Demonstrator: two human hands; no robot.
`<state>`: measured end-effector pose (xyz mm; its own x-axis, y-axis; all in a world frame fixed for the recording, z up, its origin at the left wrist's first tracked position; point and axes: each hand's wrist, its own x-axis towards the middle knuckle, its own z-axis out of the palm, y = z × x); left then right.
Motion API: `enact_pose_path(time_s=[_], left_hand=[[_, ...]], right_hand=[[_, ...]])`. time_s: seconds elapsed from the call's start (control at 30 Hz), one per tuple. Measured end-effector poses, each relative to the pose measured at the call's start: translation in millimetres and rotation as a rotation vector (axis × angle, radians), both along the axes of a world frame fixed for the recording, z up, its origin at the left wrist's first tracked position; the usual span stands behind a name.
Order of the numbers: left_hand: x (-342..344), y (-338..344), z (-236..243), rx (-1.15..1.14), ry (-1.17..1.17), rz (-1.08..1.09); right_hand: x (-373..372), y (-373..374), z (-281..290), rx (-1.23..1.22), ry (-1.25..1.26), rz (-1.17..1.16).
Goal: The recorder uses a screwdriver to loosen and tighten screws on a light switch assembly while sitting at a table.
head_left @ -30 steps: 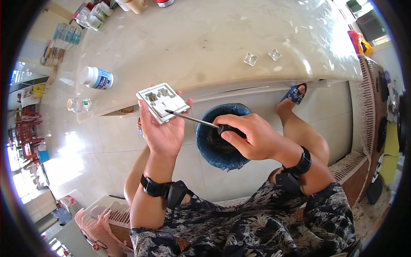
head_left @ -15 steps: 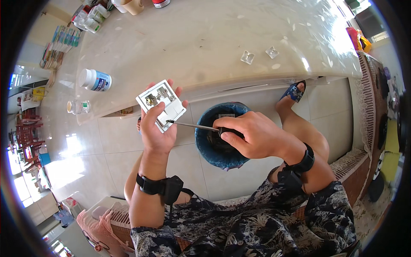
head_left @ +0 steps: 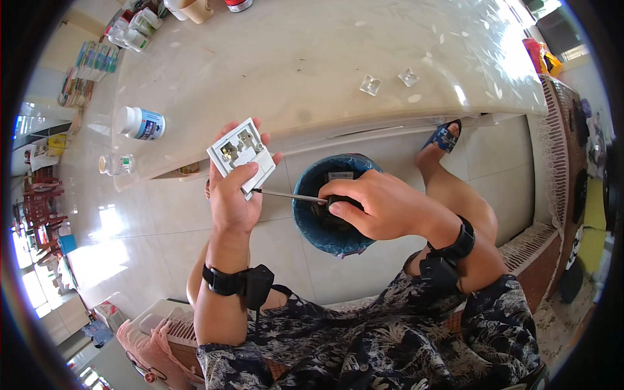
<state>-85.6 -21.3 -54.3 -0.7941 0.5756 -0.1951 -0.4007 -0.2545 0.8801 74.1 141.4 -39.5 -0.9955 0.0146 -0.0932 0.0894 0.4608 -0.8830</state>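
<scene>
My left hand [head_left: 235,188] grips a white wall-socket housing [head_left: 239,144], its open side facing up, with brass-coloured metal parts showing inside. The thumb presses on its lower part, and the other fingers reach behind to its far edge. In my right hand [head_left: 387,207] is a screwdriver [head_left: 289,194] with a dark handle and a thin metal shaft pointing left. Its tip meets the housing's lower corner beside my left thumb; exactly where it touches is hard to see. Both hands are above the floor, in front of the table edge.
A bin lined with a blue bag [head_left: 305,231] stands below my right hand. On the table [head_left: 299,39] lie two small clear-white square pieces [head_left: 370,85], plus a white-and-blue bottle [head_left: 144,123] and a clear jar [head_left: 117,164] at the left. Books [head_left: 91,68] are stacked farther left.
The screwdriver tip has shifted from the housing's inner face to its lower corner edge. My left thumb has slid slightly over the housing. Both hands have moved a little left in the view.
</scene>
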Motion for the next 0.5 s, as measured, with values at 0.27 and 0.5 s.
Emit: enact_pose_path(time_s=[0.27, 0.5], left_hand=[[0, -2, -4, 0.053, -0.060, 0.115], [-5, 1, -6, 0.184, -0.209, 0.181]], right_hand=[[-10, -8, -20, -0.784, -0.573, 0.067], [0, -46, -34, -0.333, -0.073, -0.069]])
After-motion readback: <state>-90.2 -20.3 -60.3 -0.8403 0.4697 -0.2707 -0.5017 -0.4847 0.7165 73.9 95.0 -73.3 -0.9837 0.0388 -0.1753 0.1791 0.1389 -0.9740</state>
